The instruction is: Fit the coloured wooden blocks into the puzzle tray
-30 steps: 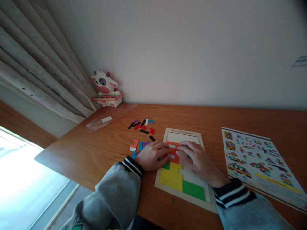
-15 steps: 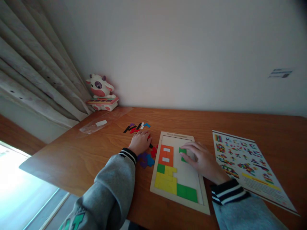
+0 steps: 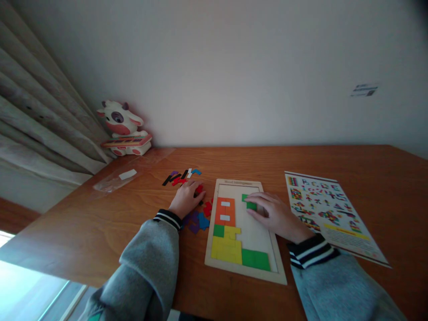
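Note:
A pale wooden tray [image 3: 211,249] holds orange, yellow and green flat pieces along its left side and lower end, with two small white pieces set within the orange. Over the upper right of the tray, my right hand [image 3: 272,214] has its thumb and fingers round a green piece [image 3: 251,205]. To the left of the tray my left hand [image 3: 186,196] rests among loose pieces, its fingers curled by a red piece [image 3: 199,189]; whether it grips that piece is unclear. Blue [image 3: 203,221] and purple pieces lie beside its wrist.
A printed pattern sheet [image 3: 329,209] lies right of the tray. Black, red, white and blue pieces [image 3: 177,177] lie beyond my left hand. A cow toy [image 3: 123,127] and a plastic bag [image 3: 112,182] are at the back left.
The view has shifted a little to the right. My right hand has turned the green piece on the tray and closed in on it. My left hand stays among the loose pieces, its fingers slightly more curled.

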`<action>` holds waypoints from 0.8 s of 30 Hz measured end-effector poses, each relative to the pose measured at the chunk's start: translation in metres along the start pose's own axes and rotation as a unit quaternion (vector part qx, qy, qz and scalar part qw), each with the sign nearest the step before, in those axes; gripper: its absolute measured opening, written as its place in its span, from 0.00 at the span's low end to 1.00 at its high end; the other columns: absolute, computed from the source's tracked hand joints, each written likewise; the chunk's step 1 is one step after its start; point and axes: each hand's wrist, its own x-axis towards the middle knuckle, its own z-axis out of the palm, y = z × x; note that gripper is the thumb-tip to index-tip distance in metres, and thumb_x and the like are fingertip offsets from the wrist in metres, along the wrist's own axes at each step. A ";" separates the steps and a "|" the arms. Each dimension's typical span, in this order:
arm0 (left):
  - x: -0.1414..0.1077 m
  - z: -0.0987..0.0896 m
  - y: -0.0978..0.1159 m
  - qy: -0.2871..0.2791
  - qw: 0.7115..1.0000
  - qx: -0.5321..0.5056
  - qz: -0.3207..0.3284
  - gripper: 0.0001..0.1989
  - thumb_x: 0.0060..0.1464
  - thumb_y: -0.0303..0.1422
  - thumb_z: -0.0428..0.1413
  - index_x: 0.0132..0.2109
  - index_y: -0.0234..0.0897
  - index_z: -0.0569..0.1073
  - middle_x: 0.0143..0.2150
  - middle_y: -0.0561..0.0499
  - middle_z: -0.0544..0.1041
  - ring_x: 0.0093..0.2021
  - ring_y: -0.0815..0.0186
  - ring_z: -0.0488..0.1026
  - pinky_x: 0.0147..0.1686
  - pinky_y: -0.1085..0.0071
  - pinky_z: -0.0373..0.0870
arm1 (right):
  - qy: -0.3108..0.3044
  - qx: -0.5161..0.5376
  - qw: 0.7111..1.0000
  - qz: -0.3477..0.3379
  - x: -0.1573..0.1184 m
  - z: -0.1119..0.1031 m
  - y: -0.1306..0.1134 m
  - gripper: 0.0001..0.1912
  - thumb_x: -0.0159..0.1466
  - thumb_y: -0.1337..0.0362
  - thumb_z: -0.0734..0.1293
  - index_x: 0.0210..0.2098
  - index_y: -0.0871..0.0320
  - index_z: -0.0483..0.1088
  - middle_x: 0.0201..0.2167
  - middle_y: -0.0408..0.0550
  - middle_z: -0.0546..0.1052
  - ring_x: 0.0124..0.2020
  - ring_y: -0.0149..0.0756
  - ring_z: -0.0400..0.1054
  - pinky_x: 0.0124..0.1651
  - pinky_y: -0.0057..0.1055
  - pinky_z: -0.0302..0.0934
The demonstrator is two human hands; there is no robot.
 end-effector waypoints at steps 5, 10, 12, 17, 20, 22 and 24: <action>0.002 0.003 -0.003 -0.012 0.999 -0.031 0.001 0.17 0.61 0.37 0.56 0.54 0.36 0.74 0.51 0.43 0.79 0.53 0.55 0.75 0.57 0.56 0.71 | 0.006 0.003 1.000 0.009 0.000 0.000 -0.003 0.13 0.68 0.60 0.65 0.50 0.51 0.74 0.50 0.50 0.78 0.51 0.43 0.73 0.55 0.47 0.67; 0.002 -0.001 -0.005 -0.001 0.994 -0.100 -0.047 0.18 0.57 0.36 0.60 0.54 0.38 0.74 0.44 0.47 0.82 0.44 0.60 0.79 0.47 0.64 0.77 | 0.012 0.008 1.000 0.008 0.000 0.000 -0.003 0.13 0.67 0.59 0.65 0.50 0.51 0.74 0.50 0.50 0.77 0.52 0.44 0.72 0.56 0.46 0.67; 0.001 -0.004 -0.006 -0.005 0.995 -0.093 -0.035 0.20 0.57 0.37 0.60 0.55 0.38 0.74 0.47 0.46 0.81 0.46 0.59 0.79 0.49 0.64 0.76 | 0.011 0.012 1.000 0.009 0.000 0.000 -0.003 0.13 0.68 0.59 0.65 0.51 0.51 0.73 0.50 0.50 0.76 0.52 0.43 0.72 0.56 0.46 0.67; 0.000 -0.010 -0.010 -0.049 0.994 -0.084 -0.042 0.15 0.57 0.39 0.60 0.49 0.38 0.79 0.45 0.46 0.83 0.44 0.58 0.80 0.47 0.63 0.77 | 0.010 0.015 1.000 0.007 0.000 0.000 -0.002 0.13 0.68 0.60 0.64 0.51 0.52 0.73 0.50 0.50 0.76 0.51 0.42 0.72 0.55 0.45 0.67; 0.001 -0.015 -0.009 -0.064 0.989 -0.117 -0.057 0.15 0.59 0.42 0.58 0.45 0.37 0.81 0.41 0.46 0.84 0.39 0.60 0.81 0.42 0.66 0.78 | 0.011 0.013 1.000 0.007 0.001 0.001 -0.002 0.13 0.68 0.60 0.65 0.51 0.51 0.73 0.49 0.49 0.76 0.51 0.42 0.72 0.54 0.45 0.68; 0.001 -0.020 -0.008 -0.087 0.989 -0.121 -0.026 0.16 0.59 0.42 0.57 0.47 0.37 0.81 0.45 0.46 0.83 0.42 0.59 0.81 0.45 0.66 0.78 | 0.013 0.011 1.000 0.007 0.000 0.001 -0.003 0.13 0.68 0.60 0.65 0.51 0.51 0.73 0.49 0.49 0.76 0.51 0.42 0.72 0.54 0.45 0.67; 0.000 -0.025 -0.008 -0.111 0.988 -0.105 0.025 0.14 0.58 0.39 0.58 0.47 0.39 0.81 0.51 0.46 0.81 0.49 0.58 0.79 0.52 0.65 0.75 | 0.015 0.010 1.000 0.008 0.000 0.001 -0.003 0.13 0.68 0.60 0.64 0.51 0.51 0.73 0.49 0.50 0.76 0.51 0.42 0.72 0.54 0.45 0.67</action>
